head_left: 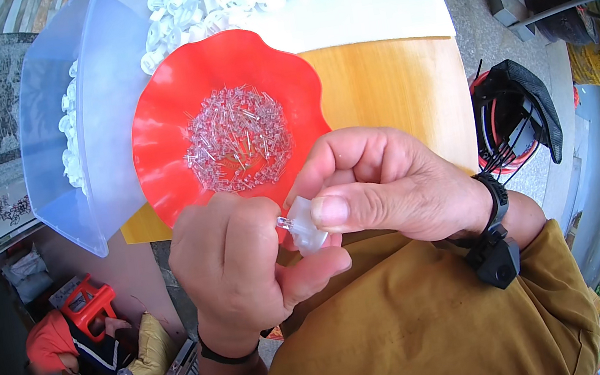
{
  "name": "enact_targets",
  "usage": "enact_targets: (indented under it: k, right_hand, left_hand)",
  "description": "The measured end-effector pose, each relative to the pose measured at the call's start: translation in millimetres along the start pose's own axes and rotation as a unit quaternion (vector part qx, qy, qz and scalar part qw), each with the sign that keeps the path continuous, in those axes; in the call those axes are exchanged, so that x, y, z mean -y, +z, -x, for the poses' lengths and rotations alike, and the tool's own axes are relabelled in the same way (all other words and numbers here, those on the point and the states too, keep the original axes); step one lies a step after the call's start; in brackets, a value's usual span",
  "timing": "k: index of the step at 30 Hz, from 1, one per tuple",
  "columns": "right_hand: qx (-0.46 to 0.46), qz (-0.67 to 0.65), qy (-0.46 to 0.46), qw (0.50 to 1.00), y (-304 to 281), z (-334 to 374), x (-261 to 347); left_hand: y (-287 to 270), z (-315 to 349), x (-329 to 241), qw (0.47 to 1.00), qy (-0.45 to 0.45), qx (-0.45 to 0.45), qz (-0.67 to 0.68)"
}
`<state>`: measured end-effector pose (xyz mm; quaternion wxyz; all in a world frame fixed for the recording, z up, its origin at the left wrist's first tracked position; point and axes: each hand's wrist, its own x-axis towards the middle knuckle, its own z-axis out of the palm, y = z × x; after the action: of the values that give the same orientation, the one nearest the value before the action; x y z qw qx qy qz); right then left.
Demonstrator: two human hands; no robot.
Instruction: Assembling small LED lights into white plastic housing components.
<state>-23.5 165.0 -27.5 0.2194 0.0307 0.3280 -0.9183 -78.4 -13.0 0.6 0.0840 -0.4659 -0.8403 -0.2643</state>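
Note:
Between the thumb and fingers of my right hand (400, 189) is a translucent white plastic piece (307, 225). My left hand (238, 265) is curled close against it, its thumb stretched below the piece. A small clear pin-like piece (284, 223) sticks out of the white piece's left side, at my left index finger. Just beyond both hands stands a red wavy-rimmed bowl (162, 130). Inside lies a heap of small clear pieces with thin metal legs (238, 139). Part of the bowl's near rim is hidden by my hands.
Left of the bowl, a translucent plastic bin (113, 114) holds white plastic pieces (70, 135). More white pieces (213, 4) are piled on a white board (381, 3) over the wooden table (394, 90). A black and red basket-like thing (512, 115) stands right. At lower left is a person (53, 337) by a red stool (90, 305).

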Motion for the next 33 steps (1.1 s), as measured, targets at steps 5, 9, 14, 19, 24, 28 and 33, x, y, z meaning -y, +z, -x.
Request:
enact_targets:
  k: [5, 9, 14, 19, 24, 28, 33]
  right_hand:
    - [-0.003, 0.002, 0.010, 1.000, -0.5, -0.1, -0.3]
    - [0.001, -0.010, 0.003, 1.000, -2.0, -0.7, -2.0]
    - [-0.006, -0.005, 0.014, 1.000, -0.9, -1.7, -2.4]
    - [-0.007, -0.005, 0.015, 1.000, -1.8, -2.8, -4.6]
    - [-0.013, 0.000, 0.017, 1.000, -5.7, -3.8, -9.3]
    - [-0.028, 0.019, 0.030, 0.999, -5.8, -4.4, -8.7]
    - [-0.035, 0.025, 0.038, 0.998, -6.6, -3.0, -10.5]
  left_hand:
    - [1.9, -1.6, 2.1, 1.000, 0.001, -0.003, -0.010]
    - [4.2, -0.9, 1.8, 1.000, 0.001, 0.011, -0.030]
    - [3.4, -2.8, 3.3, 0.999, 0.006, 0.011, -0.033]
    - [6.2, 0.7, 3.3, 0.999, -0.002, 0.020, -0.031]
    - [14.1, 7.0, 5.2, 1.000, -0.001, 0.015, -0.022]
    - [15.3, 8.4, 5.3, 0.999, -0.003, 0.031, -0.042]
    - [18.9, 12.2, 5.7, 0.998, 0.004, 0.029, -0.057]
